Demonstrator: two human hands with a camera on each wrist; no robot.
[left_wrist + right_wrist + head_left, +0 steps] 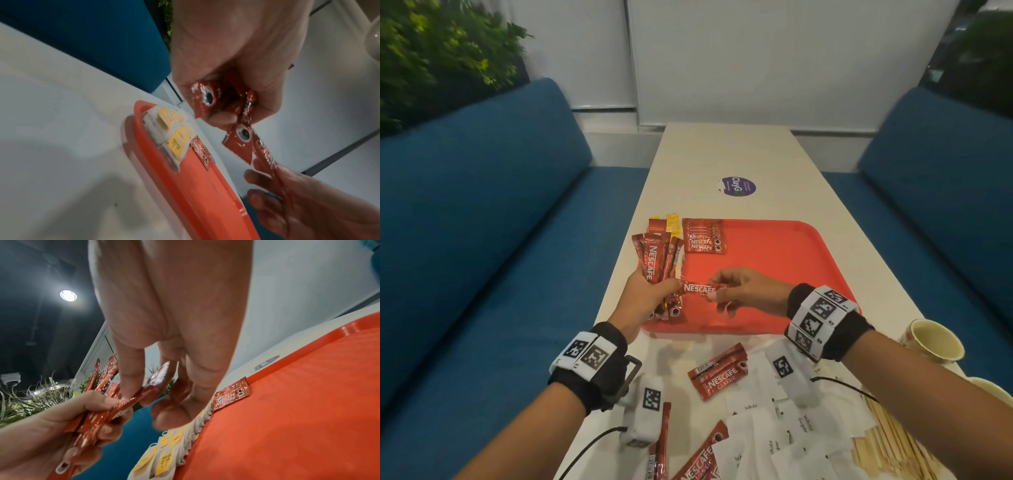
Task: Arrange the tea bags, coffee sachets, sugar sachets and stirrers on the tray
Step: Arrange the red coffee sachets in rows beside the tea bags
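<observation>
Red tray (791,253) lies across the narrow white surface (729,150), its left rim near the surface's left edge; the far half of the surface is open apart from a purple round sticker (738,186) reading "ClayG". Most of the tray floor is bare. Left hand (643,291) grasps a fanned bundle of coffee sachets (654,263), "NESCAFE CLASSIC", above the tray's near-left corner. Right hand (743,291) pinches one sachet (698,288) crosswise, its other end at the left thumb. A stack of sachets (703,236) lies at the tray's far-left corner; yellow-tagged tea bags (164,462) line the left rim, one tag reading "RELAX". Near edge of the surface, off the tray: loose coffee sachets (717,373), white packets (767,431) marked "White Sugar", wooden stirrers (890,442), two paper cups (935,339) at the right edge.
</observation>
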